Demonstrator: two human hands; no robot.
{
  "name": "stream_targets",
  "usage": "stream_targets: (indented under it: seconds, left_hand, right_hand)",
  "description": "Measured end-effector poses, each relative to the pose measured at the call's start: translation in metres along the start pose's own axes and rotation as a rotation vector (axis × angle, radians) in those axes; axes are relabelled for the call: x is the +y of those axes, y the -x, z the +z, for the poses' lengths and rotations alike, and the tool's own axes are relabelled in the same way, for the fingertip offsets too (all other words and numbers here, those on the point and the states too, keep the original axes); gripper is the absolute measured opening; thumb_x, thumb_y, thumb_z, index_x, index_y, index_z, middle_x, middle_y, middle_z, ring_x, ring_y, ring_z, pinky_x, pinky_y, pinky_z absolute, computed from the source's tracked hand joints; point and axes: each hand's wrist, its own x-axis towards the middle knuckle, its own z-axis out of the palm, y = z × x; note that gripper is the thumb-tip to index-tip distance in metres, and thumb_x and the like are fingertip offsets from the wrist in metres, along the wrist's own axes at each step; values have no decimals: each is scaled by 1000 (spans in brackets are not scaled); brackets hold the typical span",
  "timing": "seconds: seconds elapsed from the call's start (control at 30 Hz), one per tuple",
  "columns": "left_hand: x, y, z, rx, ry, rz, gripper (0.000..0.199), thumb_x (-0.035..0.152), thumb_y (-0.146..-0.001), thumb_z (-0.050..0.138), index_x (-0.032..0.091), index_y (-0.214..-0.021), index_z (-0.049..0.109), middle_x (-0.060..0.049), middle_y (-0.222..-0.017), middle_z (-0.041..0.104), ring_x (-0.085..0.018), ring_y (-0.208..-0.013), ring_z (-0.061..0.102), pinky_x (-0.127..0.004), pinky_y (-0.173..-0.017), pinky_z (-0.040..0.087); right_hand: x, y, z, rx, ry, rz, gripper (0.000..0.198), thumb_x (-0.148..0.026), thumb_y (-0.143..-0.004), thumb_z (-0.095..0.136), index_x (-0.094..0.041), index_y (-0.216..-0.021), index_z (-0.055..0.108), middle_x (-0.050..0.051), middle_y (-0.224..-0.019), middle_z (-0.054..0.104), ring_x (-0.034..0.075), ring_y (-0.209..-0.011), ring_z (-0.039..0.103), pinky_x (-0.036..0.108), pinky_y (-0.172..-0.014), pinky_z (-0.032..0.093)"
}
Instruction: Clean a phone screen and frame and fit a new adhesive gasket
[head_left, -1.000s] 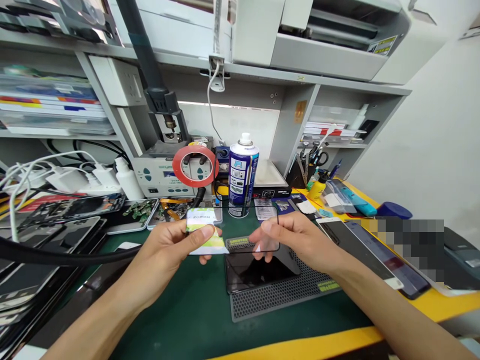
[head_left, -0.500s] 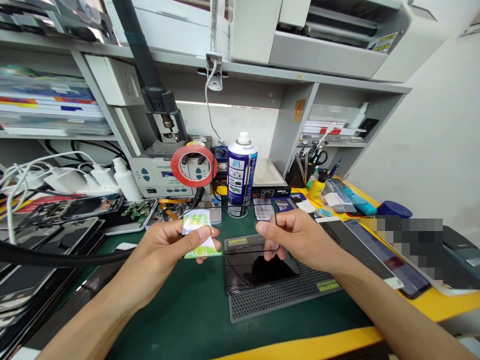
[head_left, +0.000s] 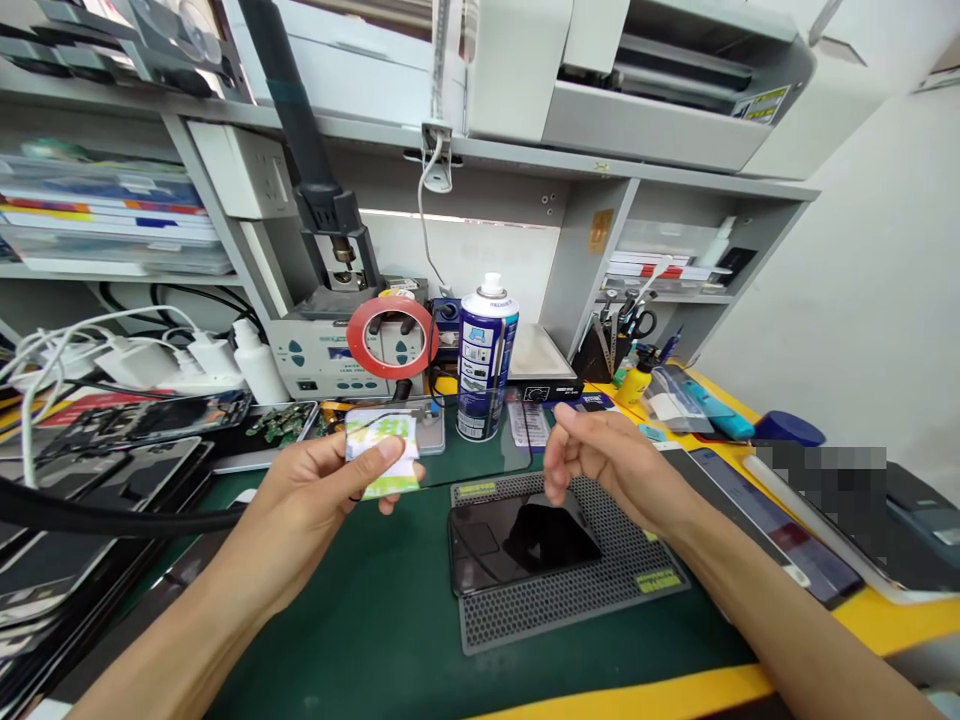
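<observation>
My left hand [head_left: 322, 490] pinches a folded white-and-green wipe [head_left: 386, 475] between thumb and fingers. Within that wipe is one end of a clear glass screen protector [head_left: 480, 462] with a thin dark edge, held level above the bench. To the right of its free end, my right hand [head_left: 611, 460] is empty, the thumb apart from the loosely curled fingers. Below the hands lies a black smartphone [head_left: 517, 545], screen up, on a grey perforated mat [head_left: 570, 600]. The smartphone's glossy screen shows a dark reflection.
Behind the glass stands a blue spray can [head_left: 484, 370], with a red tape roll [head_left: 392, 337] beside it. Stacked phone parts [head_left: 127, 500] and a black cable [head_left: 112, 512] lie at left. Several phones [head_left: 776, 525] lie at right, near a yellow bottle [head_left: 634, 382].
My right hand has let go of the glass's right end and moved slightly right, fingers loosened. My left hand, with the wipe and the glass, has shifted a little left.
</observation>
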Motion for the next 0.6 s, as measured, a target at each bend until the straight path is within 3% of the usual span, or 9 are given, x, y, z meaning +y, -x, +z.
stream_targets:
  seconds: [0.13, 0.23, 0.33, 0.4, 0.47, 0.5, 0.57, 0.6]
  left_hand:
    - [1, -1, -1, 61, -4, 10, 26, 43, -77, 82, 18, -80, 77, -8, -91, 75, -18, -78, 61, -23, -59, 50]
    - [1, -1, -1, 56, -3, 7, 25, 43, -78, 82, 18, -78, 77, -7, -90, 75, -17, -79, 61, -22, -59, 50]
    - [-1, 0, 0, 38, 0, 18, 24, 43, -79, 81, 19, -83, 77, -6, -91, 75, -18, -80, 61, -23, -60, 50]
    - [-1, 0, 1, 25, -7, 36, 24, 42, -80, 80, 19, -84, 78, -6, -91, 76, -17, -79, 60, -23, -61, 50]
    - [-1, 1, 1, 9, -23, 54, 23, 41, -81, 80, 19, -80, 77, -5, -92, 76, -17, -79, 61, -23, -62, 50]
    - [-1, 1, 2, 2, -30, 63, 23, 41, -81, 79, 19, -78, 77, -5, -92, 76, -17, -79, 61, -23, -62, 50]
    - [-1, 2, 2, -8, -40, 81, 23, 42, -81, 79, 19, -79, 78, -5, -93, 77, -17, -79, 61, -24, -62, 50]
    - [-2, 2, 2, -10, -41, 86, 23, 42, -81, 79, 19, -82, 78, -5, -91, 77, -18, -78, 61, -25, -61, 50]
  right_hand:
    - [-1, -2, -1, 38, -18, 23, 43, -57, -83, 72, -14, -82, 73, 6, -68, 70, 19, -62, 68, 31, -60, 55]
    - [1, -5, -3, 115, 157, 15, 39, -45, -77, 81, -15, -101, 74, 5, -73, 74, 19, -63, 69, 32, -61, 58]
    - [6, -6, -4, 258, 378, -6, 31, -46, -79, 79, -16, -82, 72, 3, -61, 70, 17, -53, 65, 29, -54, 54]
    - [9, -5, -4, 365, 493, -59, 41, -51, -82, 76, -19, -60, 61, 0, -48, 61, 14, -45, 59, 28, -49, 48]
    - [9, -4, -3, 398, 509, -126, 49, -54, -88, 69, -20, -55, 56, 0, -45, 58, 14, -44, 57, 28, -49, 47]
    - [7, -3, -3, 360, 450, -148, 43, -52, -89, 68, -19, -63, 62, 2, -52, 63, 15, -48, 60, 29, -50, 49]
    - [3, 0, -3, 180, 221, -136, 30, -47, -88, 70, -19, -99, 72, 8, -88, 75, 19, -62, 68, 30, -52, 54]
    - [1, 1, -2, 69, 101, -105, 39, -43, -86, 73, -20, -117, 68, 12, -108, 74, 21, -69, 70, 31, -52, 55]
